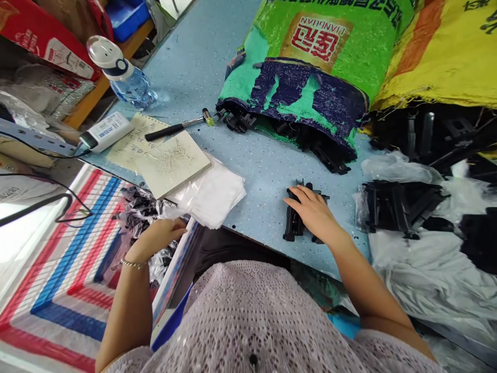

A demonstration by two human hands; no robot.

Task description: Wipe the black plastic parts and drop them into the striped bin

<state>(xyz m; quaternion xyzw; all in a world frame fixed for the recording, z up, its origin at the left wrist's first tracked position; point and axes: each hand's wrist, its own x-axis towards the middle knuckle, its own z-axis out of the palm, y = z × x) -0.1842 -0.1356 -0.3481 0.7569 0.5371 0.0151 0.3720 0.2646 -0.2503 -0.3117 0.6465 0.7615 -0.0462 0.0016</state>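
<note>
My right hand (316,215) lies palm down over a small group of black plastic parts (290,223) near the front edge of the blue speckled table (260,155). Its fingers bend over their top; the undersides of the fingers are hidden. My left hand (161,238) is at the rim of the striped basket (62,274), with fingers curled together. Whatever it may hold is not visible. Just beyond its fingertips lies a stack of clear plastic bags (217,194). Inside the basket, bagged black parts (142,207) are heaped below my left wrist.
A green sack (341,46) spills black parts at the back, beside a yellow sack (446,62). More black parts (404,204) lie on plastic at the right. At the left are a hammer-like tool (166,132), notepad (174,166), white power bank (106,132) and water bottle (130,85).
</note>
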